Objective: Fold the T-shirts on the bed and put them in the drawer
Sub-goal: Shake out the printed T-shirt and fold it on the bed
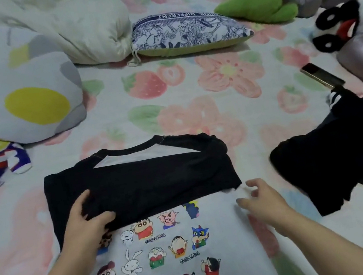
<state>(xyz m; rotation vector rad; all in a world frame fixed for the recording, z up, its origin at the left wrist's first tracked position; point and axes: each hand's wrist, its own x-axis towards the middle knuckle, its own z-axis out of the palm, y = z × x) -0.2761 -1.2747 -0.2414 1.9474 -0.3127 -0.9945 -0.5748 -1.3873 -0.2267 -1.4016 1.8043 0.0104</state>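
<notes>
T-shirt (162, 233) fold in left hand (86, 221) pinch; right hand (263, 199) (blurred) beside, seemingly loose, empty.

Cartoon-print T-shirt (169, 246), black sleeves folded inward

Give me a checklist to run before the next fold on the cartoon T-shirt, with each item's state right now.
1. Left hand holds the black sleeve fold: ok, it pinches the near edge.
2. Right hand has a hold on the cloth: not ok, its fingers are spread and grip nothing, at the shirt's right edge.
3. Cartoon T-shirt lies flat, print up: ok.
4. Sleeve fold lies straight across the chest: ok, though its right end is a little bunched.
5. Black clothes pile is clear of the shirt: ok, it lies apart to the right.
6. Drawer ready: cannot tell, not in view.
</notes>
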